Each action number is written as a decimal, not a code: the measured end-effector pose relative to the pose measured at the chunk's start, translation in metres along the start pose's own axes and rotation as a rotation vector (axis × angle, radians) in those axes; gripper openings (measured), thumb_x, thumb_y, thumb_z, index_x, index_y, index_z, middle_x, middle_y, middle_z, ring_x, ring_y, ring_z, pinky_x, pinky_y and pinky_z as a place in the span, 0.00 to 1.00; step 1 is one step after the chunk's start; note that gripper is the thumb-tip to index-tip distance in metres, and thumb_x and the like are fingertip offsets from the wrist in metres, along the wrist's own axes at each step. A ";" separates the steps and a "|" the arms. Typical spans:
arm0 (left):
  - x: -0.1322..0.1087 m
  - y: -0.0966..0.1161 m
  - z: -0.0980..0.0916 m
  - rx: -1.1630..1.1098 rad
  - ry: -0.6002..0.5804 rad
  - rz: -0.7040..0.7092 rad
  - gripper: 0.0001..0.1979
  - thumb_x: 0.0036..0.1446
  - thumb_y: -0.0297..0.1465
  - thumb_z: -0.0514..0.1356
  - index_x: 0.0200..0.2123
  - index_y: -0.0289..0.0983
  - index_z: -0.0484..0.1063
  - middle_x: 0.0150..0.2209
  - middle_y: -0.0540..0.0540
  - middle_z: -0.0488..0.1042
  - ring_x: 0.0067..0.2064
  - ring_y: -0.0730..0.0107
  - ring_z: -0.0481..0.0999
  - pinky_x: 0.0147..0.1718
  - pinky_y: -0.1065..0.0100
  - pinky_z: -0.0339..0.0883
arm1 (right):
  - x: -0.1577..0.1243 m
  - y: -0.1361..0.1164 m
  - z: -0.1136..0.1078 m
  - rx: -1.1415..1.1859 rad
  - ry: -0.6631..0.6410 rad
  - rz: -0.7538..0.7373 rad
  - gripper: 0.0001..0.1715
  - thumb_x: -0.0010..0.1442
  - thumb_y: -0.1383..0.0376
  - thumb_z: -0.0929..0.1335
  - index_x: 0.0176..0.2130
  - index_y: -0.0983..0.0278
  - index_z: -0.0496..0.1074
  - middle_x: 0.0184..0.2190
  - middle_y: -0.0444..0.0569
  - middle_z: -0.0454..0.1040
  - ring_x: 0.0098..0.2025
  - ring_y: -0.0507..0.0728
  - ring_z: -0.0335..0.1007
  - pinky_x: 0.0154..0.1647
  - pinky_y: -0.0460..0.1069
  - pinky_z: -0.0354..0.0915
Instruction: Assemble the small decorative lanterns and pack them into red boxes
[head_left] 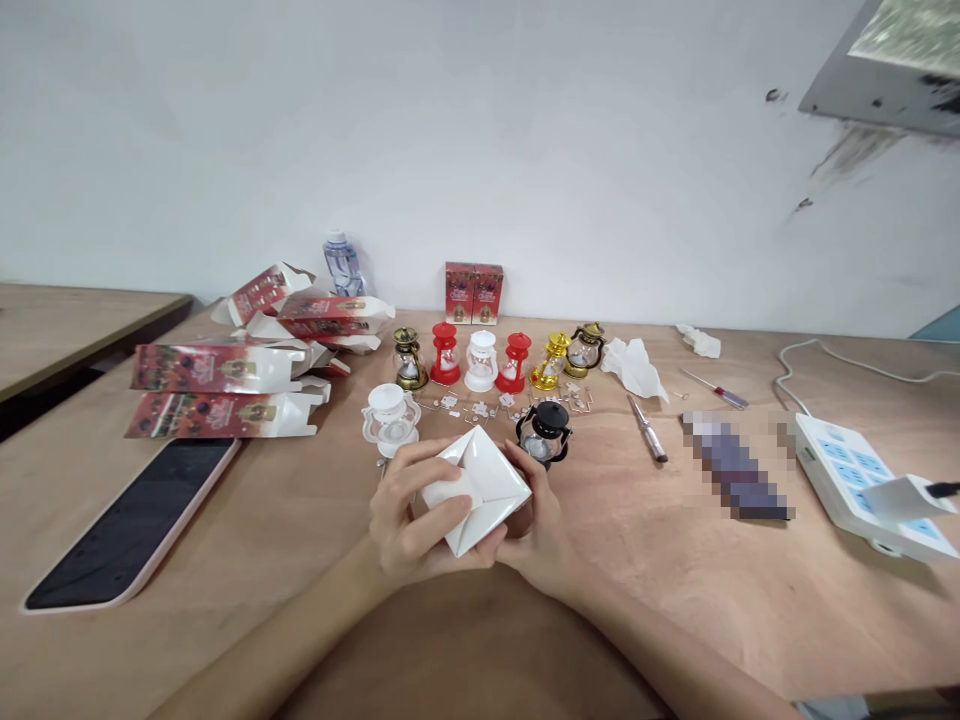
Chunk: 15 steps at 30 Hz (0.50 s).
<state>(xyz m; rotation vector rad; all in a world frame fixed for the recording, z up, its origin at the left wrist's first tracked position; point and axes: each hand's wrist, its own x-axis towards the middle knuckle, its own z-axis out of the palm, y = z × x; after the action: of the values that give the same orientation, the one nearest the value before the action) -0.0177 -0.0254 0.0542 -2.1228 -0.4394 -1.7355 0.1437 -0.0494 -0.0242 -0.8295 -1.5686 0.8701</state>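
Both my hands hold a small cardboard box (491,480), its white folded end facing me. My left hand (412,515) wraps its left side, with fingertips pressed on the white flaps. My right hand (541,530) grips the box from the right and below; part of its fingers is hidden behind the box. Just beyond the hands stand a white mini lantern (391,420) on the left and a black mini lantern (546,432) on the right. Farther back is a row of lanterns, among them a red lantern (445,355) and a gold lantern (553,362). Small metal pieces (480,410) lie before them.
Flattened red printed boxes (217,370) pile up at left, above a phone (135,520). Two closed red boxes (474,293) stand by the wall near a bottle (343,265). Rightward lie crumpled paper (634,368), screwdrivers (649,430), a blurred-out dark object (735,465) and a power strip (870,480).
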 end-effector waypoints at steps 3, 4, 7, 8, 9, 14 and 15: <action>-0.004 0.000 0.002 -0.047 0.019 -0.020 0.23 0.38 0.33 0.71 0.30 0.39 0.59 0.40 0.49 0.65 0.40 0.66 0.74 0.34 0.62 0.78 | 0.000 0.000 0.000 0.014 0.001 -0.016 0.51 0.46 0.58 0.76 0.61 0.50 0.50 0.61 0.52 0.61 0.60 0.64 0.62 0.59 0.61 0.64; -0.005 0.000 0.002 -0.055 0.032 -0.032 0.23 0.38 0.33 0.71 0.30 0.39 0.59 0.41 0.49 0.65 0.40 0.65 0.74 0.35 0.62 0.78 | 0.001 -0.001 0.000 0.011 0.001 -0.022 0.51 0.46 0.59 0.76 0.61 0.52 0.50 0.61 0.53 0.61 0.60 0.64 0.62 0.60 0.61 0.63; -0.010 0.001 0.005 -0.052 0.094 -0.048 0.24 0.36 0.32 0.72 0.29 0.39 0.58 0.43 0.48 0.64 0.40 0.66 0.74 0.35 0.61 0.78 | 0.002 -0.002 0.000 -0.003 -0.001 -0.037 0.51 0.46 0.59 0.76 0.61 0.54 0.51 0.61 0.55 0.61 0.60 0.65 0.62 0.60 0.61 0.63; -0.010 0.001 0.006 -0.050 0.120 -0.050 0.24 0.35 0.32 0.72 0.29 0.39 0.58 0.44 0.47 0.64 0.40 0.66 0.74 0.34 0.60 0.79 | 0.002 -0.003 0.000 -0.010 0.002 -0.041 0.51 0.46 0.59 0.76 0.61 0.55 0.51 0.61 0.55 0.61 0.60 0.65 0.62 0.60 0.61 0.63; -0.010 0.001 0.008 -0.049 0.143 -0.050 0.25 0.34 0.31 0.72 0.29 0.39 0.58 0.44 0.47 0.63 0.40 0.66 0.74 0.34 0.60 0.79 | 0.002 -0.003 -0.001 -0.017 0.003 -0.043 0.51 0.46 0.59 0.76 0.61 0.54 0.51 0.61 0.54 0.61 0.60 0.65 0.62 0.60 0.61 0.63; -0.006 0.002 0.009 -0.050 0.195 -0.031 0.28 0.30 0.30 0.73 0.29 0.40 0.56 0.43 0.48 0.62 0.38 0.66 0.75 0.29 0.62 0.79 | 0.004 -0.006 -0.001 -0.017 0.008 -0.039 0.51 0.45 0.61 0.76 0.61 0.51 0.52 0.60 0.51 0.62 0.60 0.64 0.63 0.60 0.61 0.63; -0.006 0.002 0.008 -0.053 0.179 -0.037 0.28 0.30 0.30 0.73 0.29 0.40 0.56 0.43 0.48 0.62 0.38 0.65 0.76 0.28 0.62 0.79 | 0.004 -0.006 -0.001 -0.018 0.007 -0.033 0.50 0.45 0.61 0.76 0.61 0.51 0.52 0.60 0.51 0.62 0.60 0.64 0.63 0.60 0.61 0.62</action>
<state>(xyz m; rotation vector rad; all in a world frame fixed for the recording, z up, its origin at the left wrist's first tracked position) -0.0108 -0.0236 0.0465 -1.9826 -0.3885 -1.9580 0.1440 -0.0491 -0.0168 -0.8164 -1.5817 0.8290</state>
